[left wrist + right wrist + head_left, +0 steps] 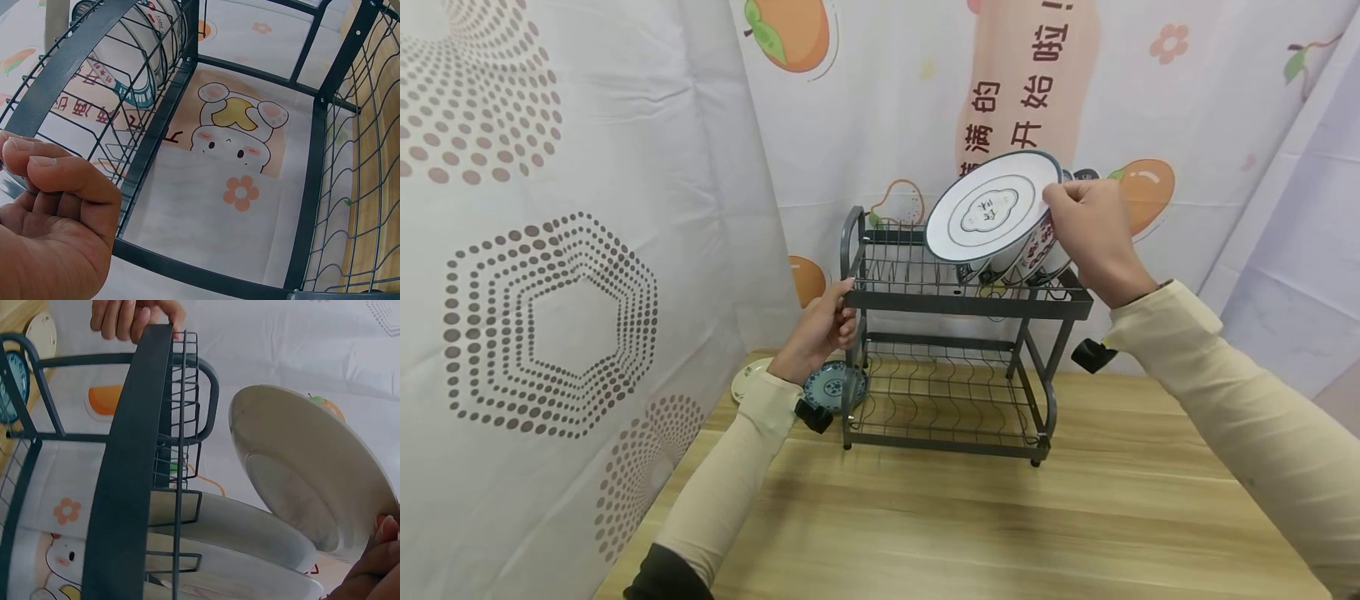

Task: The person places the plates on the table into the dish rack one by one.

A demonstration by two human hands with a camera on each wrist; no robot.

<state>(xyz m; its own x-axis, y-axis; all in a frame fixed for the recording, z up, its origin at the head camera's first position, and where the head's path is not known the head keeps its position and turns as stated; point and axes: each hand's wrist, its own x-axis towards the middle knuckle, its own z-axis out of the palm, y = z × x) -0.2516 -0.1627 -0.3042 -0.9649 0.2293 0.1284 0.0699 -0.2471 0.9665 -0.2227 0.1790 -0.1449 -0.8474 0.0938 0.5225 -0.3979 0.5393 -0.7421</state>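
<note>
Closed hands point(1096, 240) on plate point(1015, 187) and rack point(966, 305)

The head view looks forward and down over the surface point(925, 525), far enough back for the whole rack point(970, 303). The left wrist view, close and turned sideways, faces through the rack to the printed backdrop point(200, 212). The right wrist view, also near but rolled oppositely, looks leftward, sharing the plate point(300, 456) and the left hand's fingers point(111, 319) with the head view.
</note>
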